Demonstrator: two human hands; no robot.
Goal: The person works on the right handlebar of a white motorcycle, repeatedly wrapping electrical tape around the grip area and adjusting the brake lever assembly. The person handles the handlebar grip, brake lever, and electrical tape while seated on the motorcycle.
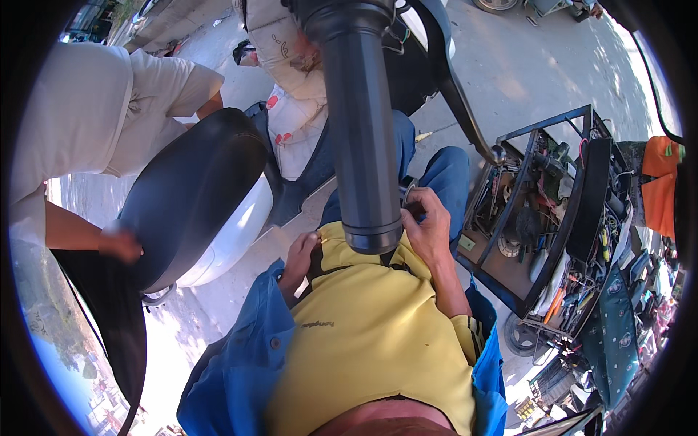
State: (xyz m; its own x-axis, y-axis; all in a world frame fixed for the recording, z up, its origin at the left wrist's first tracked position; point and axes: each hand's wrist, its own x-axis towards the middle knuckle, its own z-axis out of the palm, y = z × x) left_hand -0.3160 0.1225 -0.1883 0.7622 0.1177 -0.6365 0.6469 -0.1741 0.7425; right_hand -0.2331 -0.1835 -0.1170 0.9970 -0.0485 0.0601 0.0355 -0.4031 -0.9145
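Note:
My right hand (429, 224) is at my waist, thumb and fingers bent together beside a small dark, partly shiny piece that I cannot make out. My left hand (298, 258) rests with curled fingers at the hem of my yellow shirt (363, 320); what it grips, if anything, is hidden. Between the hands, the black handlebar grip (360, 138) of a scooter looms close and covers part of my lap. A dark brake lever (465, 109) runs alongside it. The scooter's black seat (196, 182) lies to the left, above a white body panel (233, 225).
At the left stands another person in light clothes (80, 102), a blurred hand (120, 243) by the seat. A metal-framed cart (523, 301) full of tools and parts is at my right, with an orange cloth (659, 182) beyond. A pale printed cover (291, 131) hangs on the scooter's front.

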